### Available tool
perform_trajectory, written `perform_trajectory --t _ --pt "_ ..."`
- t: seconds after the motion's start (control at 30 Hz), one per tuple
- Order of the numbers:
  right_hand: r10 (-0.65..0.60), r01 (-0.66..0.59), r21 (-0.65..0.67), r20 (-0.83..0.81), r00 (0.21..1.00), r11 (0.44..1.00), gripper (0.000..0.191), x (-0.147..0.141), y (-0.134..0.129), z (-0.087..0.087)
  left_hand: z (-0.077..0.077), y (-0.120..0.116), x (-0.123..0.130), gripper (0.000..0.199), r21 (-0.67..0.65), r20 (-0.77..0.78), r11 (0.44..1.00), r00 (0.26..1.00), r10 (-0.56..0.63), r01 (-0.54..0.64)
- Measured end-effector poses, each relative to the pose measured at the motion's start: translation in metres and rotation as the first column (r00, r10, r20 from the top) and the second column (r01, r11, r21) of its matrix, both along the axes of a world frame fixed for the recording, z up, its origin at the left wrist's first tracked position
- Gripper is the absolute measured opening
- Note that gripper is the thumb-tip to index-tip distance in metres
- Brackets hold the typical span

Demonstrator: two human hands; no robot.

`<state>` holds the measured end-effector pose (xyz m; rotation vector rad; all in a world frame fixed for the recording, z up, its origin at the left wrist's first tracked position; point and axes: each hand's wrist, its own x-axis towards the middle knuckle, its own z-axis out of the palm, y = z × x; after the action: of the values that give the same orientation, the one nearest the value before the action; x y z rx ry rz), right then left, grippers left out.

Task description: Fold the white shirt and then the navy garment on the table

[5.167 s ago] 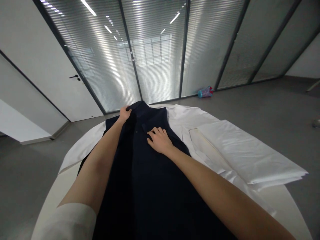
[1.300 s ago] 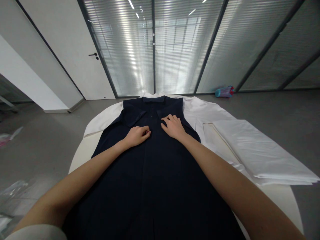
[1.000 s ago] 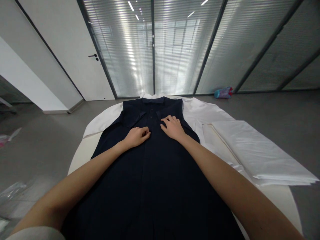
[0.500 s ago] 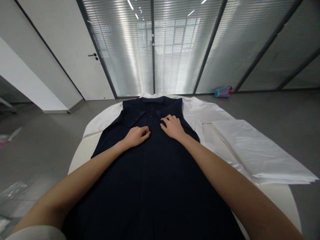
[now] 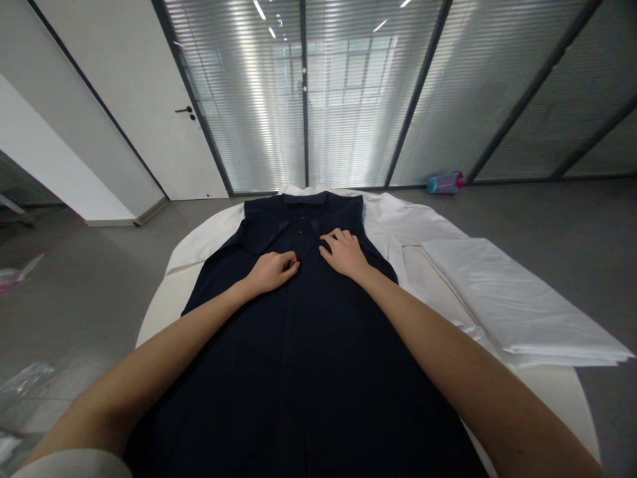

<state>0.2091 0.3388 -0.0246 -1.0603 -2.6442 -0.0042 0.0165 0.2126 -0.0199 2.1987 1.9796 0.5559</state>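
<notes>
A dark navy garment (image 5: 293,345) with a collar and a front placket lies spread out, its collar end away from me. On the left of the placket my left hand (image 5: 273,269) rests on the cloth, fingers curled in and thumb near the fingertips; whether cloth is pinched in them is hidden. My right hand (image 5: 343,251) lies on the right side of the chest, by a flap of the cloth, fingers bent but apart. Small buttons or holes run down the placket beyond the hands.
Under the garment are a round pale table (image 5: 552,392) and white cloth (image 5: 398,216). A folded white cloth (image 5: 517,299) overhangs the right edge. A blue and red basket-like object (image 5: 445,183) lies on the floor by the glass partition. Clear plastic (image 5: 27,378) lies on the floor at left.
</notes>
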Motion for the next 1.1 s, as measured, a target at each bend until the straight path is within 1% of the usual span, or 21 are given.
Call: perform_trajectory --t 1.1 --pt "0.012 -0.011 0.018 -0.024 1.000 1.000 0.041 0.0005 0.0007 -0.0023 -0.0010 0.0005 0.0002 0.025 -0.002 -0.002 1.000 1.000 0.001 -0.001"
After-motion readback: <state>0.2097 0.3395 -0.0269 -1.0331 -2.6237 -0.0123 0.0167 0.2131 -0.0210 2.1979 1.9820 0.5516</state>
